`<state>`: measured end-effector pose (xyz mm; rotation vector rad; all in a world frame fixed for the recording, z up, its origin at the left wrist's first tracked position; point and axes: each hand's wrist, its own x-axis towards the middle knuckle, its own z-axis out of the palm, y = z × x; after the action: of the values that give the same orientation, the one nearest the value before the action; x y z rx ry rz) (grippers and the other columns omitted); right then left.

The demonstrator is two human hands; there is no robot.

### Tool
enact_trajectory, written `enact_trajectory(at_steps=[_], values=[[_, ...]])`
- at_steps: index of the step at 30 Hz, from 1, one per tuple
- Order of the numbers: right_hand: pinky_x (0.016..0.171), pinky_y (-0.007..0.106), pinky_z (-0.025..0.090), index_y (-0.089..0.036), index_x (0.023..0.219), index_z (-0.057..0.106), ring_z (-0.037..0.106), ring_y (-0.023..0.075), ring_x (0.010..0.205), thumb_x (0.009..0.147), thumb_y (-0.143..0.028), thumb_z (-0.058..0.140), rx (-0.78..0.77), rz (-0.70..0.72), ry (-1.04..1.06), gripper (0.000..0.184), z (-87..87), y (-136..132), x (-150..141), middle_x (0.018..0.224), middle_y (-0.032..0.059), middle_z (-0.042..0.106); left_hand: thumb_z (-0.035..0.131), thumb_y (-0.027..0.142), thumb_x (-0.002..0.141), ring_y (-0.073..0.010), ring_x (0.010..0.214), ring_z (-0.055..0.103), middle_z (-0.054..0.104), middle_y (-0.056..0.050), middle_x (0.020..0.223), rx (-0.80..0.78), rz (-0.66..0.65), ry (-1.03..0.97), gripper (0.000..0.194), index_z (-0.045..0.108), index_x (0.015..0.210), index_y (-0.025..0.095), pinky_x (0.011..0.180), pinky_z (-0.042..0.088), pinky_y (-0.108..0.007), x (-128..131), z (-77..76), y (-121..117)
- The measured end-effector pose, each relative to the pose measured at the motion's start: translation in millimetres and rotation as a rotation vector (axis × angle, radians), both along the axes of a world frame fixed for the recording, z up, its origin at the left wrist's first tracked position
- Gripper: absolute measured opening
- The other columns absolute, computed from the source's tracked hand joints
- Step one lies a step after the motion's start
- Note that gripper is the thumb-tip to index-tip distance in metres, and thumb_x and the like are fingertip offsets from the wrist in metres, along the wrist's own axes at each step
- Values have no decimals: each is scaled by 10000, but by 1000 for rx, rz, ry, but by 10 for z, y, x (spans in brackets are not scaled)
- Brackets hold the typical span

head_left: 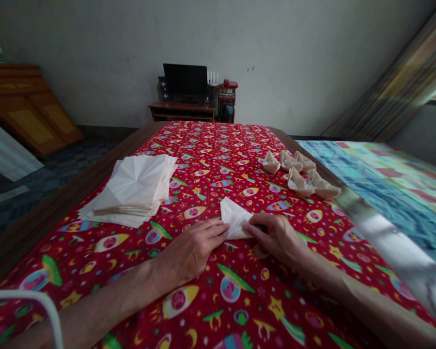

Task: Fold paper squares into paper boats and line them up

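Observation:
A white sheet of paper (235, 218), folded to a small shape with a point at its upper left, lies on the red patterned tablecloth (218, 184). My left hand (199, 242) rests flat beside it, fingers stretched out together and their tips on its left edge. On the right side, my right hand (274, 235) pinches the paper between thumb and fingers. Up and to the left sits a stack of creased white paper sheets (134, 186). Several folded paper boats (298, 182) stand in a group at the upper right.
The long table's brown wooden edge (105, 160) shows on the left. A bed with a patchwork cover (378, 194) lies along the right side. At the far wall are a black monitor (186, 80) and a red telephone (229, 85). A white cable (47, 300) curves across the lower left.

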<state>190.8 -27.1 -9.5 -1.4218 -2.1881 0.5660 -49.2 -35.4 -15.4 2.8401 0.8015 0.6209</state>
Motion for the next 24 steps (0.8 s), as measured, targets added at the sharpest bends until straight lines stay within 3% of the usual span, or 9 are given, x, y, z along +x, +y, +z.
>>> enact_trajectory(at_steps=[7,14,24], values=[[486,235,262,-184,650,568,416,97,483,894,-429,476,67,-45,-101,358,0,10,-32,535,-21,506,351,-11,865,-186,1208,450,553,-98,1267,-54,10,-71,461,470,1298,94,1039,434,-339,51,20,-35],[535,262,337,-219,774,639,487,143,552,893,-432,468,185,3,-111,298,-101,29,30,607,23,579,370,28,880,-222,1175,448,494,-89,1287,-40,34,69,468,463,1318,165,1017,439,-383,77,64,-55],[548,267,371,-225,808,607,524,152,601,883,-383,498,252,20,-90,206,-73,9,9,675,28,604,370,31,886,-213,1177,424,489,-97,1298,-1,28,108,415,508,1269,114,1032,425,-351,85,63,-50]])
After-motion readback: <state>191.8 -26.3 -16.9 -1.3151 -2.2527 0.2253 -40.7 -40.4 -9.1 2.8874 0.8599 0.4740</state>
